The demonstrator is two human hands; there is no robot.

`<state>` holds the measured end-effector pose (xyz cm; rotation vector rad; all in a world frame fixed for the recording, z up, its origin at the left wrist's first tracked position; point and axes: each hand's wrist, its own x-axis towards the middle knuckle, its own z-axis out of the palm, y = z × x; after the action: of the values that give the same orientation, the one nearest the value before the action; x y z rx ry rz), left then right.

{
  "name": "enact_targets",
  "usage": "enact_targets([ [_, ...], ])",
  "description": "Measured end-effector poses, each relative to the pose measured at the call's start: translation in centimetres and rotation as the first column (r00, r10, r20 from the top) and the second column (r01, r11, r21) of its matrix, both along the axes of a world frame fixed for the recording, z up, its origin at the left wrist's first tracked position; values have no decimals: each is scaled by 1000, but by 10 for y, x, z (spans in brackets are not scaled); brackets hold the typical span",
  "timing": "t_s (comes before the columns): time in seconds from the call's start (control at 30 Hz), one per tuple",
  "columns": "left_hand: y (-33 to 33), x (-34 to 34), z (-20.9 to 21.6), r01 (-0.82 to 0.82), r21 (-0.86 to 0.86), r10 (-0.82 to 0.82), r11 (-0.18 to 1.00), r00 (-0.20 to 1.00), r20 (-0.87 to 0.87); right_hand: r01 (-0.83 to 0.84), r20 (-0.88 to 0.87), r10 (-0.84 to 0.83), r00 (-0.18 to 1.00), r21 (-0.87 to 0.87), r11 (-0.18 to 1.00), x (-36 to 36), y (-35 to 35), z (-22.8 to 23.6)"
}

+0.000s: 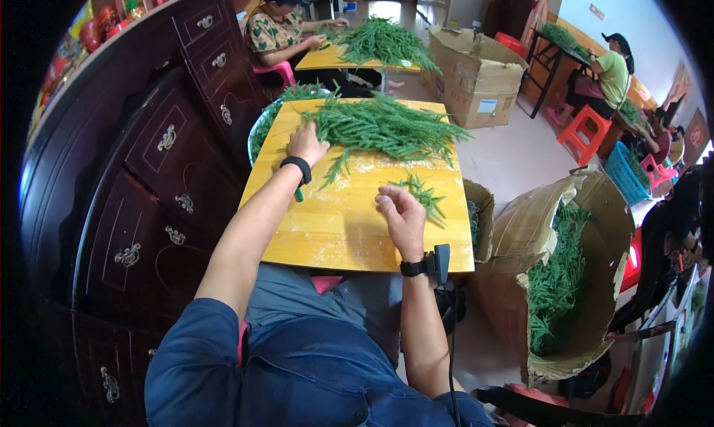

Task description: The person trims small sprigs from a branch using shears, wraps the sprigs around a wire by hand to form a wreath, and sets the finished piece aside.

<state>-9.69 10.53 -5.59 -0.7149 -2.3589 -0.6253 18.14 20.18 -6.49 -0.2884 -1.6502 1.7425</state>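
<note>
A loose pile of green fern-like sprigs covers the far part of the yellow tabletop before me. My left hand, with a black band at the wrist, is at the pile's left end; its fingers are bent down, and their tips are partly hidden. Over the table's right half is my right hand, its fingers curled toward the thumb; anything held there is too small to make out. Just behind it lies a small bunch of sprigs. A dark green stick-like piece lies below my left wrist.
Torn cardboard boxes stand at right, one holding sprigs; another box is beyond the table. A dark wooden cabinet runs along the left. Across from me a person works at another yellow table. Others sit farther right near a red stool.
</note>
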Motion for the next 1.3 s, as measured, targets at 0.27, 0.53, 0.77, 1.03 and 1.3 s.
enact_targets([
  [0.27, -31, 4, -11, 154, 385, -397, 910, 596, 698, -64, 5, 64, 998, -64, 996, -6, 0, -6],
  [0.53, -50, 86, -11, -4, 705, -689, 709, 210, 694, -195, 103, 205, 973, -93, 976, -12, -2, -13],
  [0.77, -50, 45, -4, 49, 558, -521, 828, 432, 736, -206, 130, 216, 968, -84, 975, -7, -3, -15],
  [1.03, -17, -12, 1, 191, 30, -189, 981, 912, 363, -221, 125, 233, 965, -102, 970, -9, -1, -10],
  [1.3, 6, -20, 16, 197, -290, -49, 936, 892, 448, -206, 134, 219, 966, -108, 973, -7, -1, -10],
])
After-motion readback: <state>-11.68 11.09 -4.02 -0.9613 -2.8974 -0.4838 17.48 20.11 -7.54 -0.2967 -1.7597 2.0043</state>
